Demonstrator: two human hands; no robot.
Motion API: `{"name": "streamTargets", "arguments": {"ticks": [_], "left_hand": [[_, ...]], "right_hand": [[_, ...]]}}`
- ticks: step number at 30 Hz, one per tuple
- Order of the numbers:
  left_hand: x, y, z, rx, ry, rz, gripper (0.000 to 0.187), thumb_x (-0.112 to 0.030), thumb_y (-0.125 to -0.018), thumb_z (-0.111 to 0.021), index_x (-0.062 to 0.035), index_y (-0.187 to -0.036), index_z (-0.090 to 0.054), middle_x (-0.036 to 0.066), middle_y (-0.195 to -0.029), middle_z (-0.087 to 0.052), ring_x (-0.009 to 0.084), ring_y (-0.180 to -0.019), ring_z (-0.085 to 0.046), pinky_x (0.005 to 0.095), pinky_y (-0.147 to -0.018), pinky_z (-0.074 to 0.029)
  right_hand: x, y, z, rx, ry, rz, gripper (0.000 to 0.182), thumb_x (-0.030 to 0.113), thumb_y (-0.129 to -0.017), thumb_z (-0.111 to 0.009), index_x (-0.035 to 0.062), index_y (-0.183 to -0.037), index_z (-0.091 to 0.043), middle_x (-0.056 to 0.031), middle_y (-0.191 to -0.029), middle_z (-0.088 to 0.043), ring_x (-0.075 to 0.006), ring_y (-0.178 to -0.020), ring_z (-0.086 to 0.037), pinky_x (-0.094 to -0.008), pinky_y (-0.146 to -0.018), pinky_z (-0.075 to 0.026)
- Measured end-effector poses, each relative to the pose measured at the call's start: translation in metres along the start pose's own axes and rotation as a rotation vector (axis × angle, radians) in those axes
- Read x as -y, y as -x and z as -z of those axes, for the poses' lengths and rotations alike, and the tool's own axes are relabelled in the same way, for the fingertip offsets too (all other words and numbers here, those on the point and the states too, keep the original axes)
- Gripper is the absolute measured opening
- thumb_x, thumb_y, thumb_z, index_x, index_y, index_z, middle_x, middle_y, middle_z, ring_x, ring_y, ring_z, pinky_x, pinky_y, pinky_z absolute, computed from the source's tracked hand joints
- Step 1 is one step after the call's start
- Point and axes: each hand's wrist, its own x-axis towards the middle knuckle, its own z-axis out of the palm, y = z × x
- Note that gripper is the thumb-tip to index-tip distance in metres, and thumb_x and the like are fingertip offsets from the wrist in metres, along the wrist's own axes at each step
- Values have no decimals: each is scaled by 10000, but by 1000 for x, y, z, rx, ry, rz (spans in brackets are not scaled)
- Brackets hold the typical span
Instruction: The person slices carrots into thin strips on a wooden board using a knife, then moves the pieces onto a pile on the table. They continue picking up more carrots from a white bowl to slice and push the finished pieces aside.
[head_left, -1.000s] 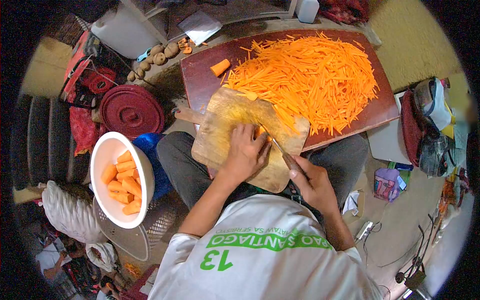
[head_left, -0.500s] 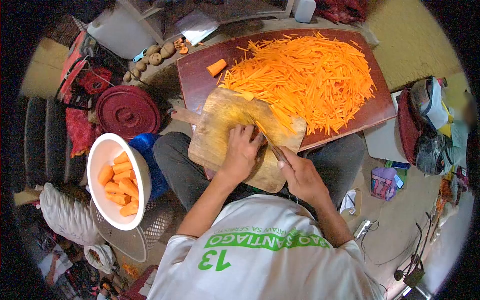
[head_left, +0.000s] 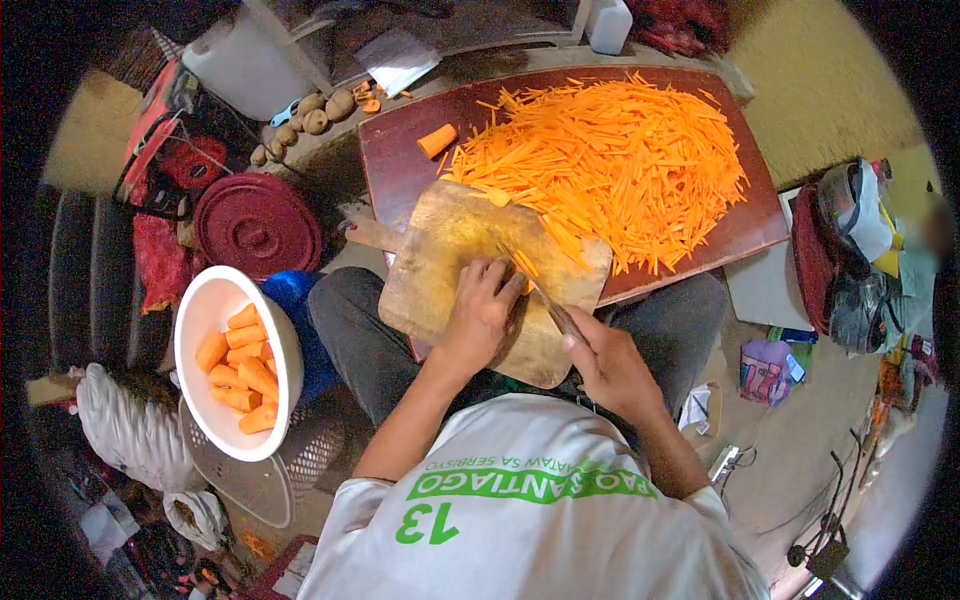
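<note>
My right hand (head_left: 600, 360) is wrapped round the handle of a knife (head_left: 545, 295), whose blade points up and left over the wooden cutting board (head_left: 420, 270). Bent fingers of my left hand (head_left: 483, 310) press down on the board beside the blade, over a piece of carrot (head_left: 528, 286) that is mostly hidden. Cut orange strips lie against the blade's far side. Beyond the board, a large heap of carrot strips (head_left: 640, 170) covers much of the dark red table (head_left: 400, 150). One carrot chunk (head_left: 436, 141) lies left of the heap.
At the left, a white bowl (head_left: 287, 370) holds several peeled carrot pieces. A dark red lid (head_left: 257, 226) is behind it, with several brown round items (head_left: 315, 121) farther back. Plastic bags (head_left: 865, 220) and a purple pack (head_left: 766, 372) are at the right.
The knife and my right hand have shifted very slightly. My left hand stays nearly in place on the board.
</note>
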Motion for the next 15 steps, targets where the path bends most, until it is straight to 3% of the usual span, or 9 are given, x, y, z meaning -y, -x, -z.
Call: {"name": "streamTargets", "arguments": {"ticks": [2, 8, 11, 15], "left_hand": [[2, 4, -1, -5, 13, 14, 408, -42, -824, -701, 21, -1226, -721, 208, -1237, -598, 418, -1147, -545, 518, -998, -468], [-4, -1, 2, 10, 22, 10, 356, -39, -832, -701, 19, -1181, -740, 181, -1192, -607, 398, -1119, -549, 497, -963, -473], [0, -2, 3, 31, 29, -5, 331, -37, -837, -701, 17, -1159, -751, 171, -1163, -618, 391, -1110, -553, 489, -953, -476], [-4, 1, 5, 15, 27, 25, 340, -37, -843, -704, 15, -1174, -755, 168, -1161, -633, 391, -1123, -559, 496, -958, -478]], "right_hand": [[-2, 14, 0, -28, -50, 52, 375, 196, -1090, -540, -5, -1404, -579, -304, -1106, -685, -489, -1038, -698, -468, -883, -549], [-6, -11, -13, -49, -2, 38, 383, 184, -1088, -544, -5, -1420, -577, -284, -1073, -699, -453, -1005, -724, -463, -873, -551], [4, -6, -4, 25, 4, -25, 400, 230, -1087, -528, 0, -1414, -548, -330, -1203, -694, -541, -1105, -673, -565, -920, -552], [4, 9, 4, 40, -42, 34, 407, 242, -1082, -545, -5, -1404, -573, -339, -1198, -697, -548, -1088, -676, -566, -924, -556]]}}
